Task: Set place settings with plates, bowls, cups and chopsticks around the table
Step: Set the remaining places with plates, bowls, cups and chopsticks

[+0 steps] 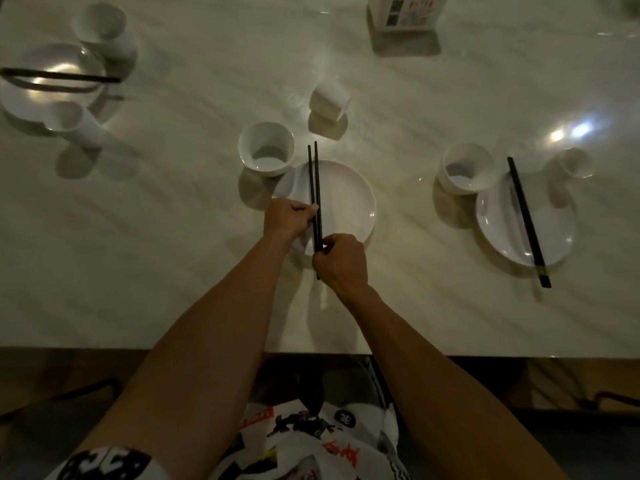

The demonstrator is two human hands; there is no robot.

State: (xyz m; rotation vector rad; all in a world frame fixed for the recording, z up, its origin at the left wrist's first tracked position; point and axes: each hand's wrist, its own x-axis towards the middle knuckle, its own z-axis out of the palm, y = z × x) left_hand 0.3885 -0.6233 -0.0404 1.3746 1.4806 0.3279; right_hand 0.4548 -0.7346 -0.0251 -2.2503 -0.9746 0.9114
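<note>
A pair of dark chopsticks (314,178) lies lengthwise over the white plate (349,202) in the middle of the marble table. My left hand (285,218) pinches them partway along, and my right hand (341,261) grips their near ends. A white bowl (266,148) touches the plate's far left rim, and a white cup (329,98) stands behind it. To the right is another setting: plate (498,230), bowl (465,168), cup (576,162) and chopsticks (526,220) across the plate.
At the far left sits a third setting: plate (34,98) with chopsticks (59,76) across it, a bowl (104,26) and a cup (76,124). A white box on a stand (401,22) is at the back. The table's near edge (311,351) runs just before my body.
</note>
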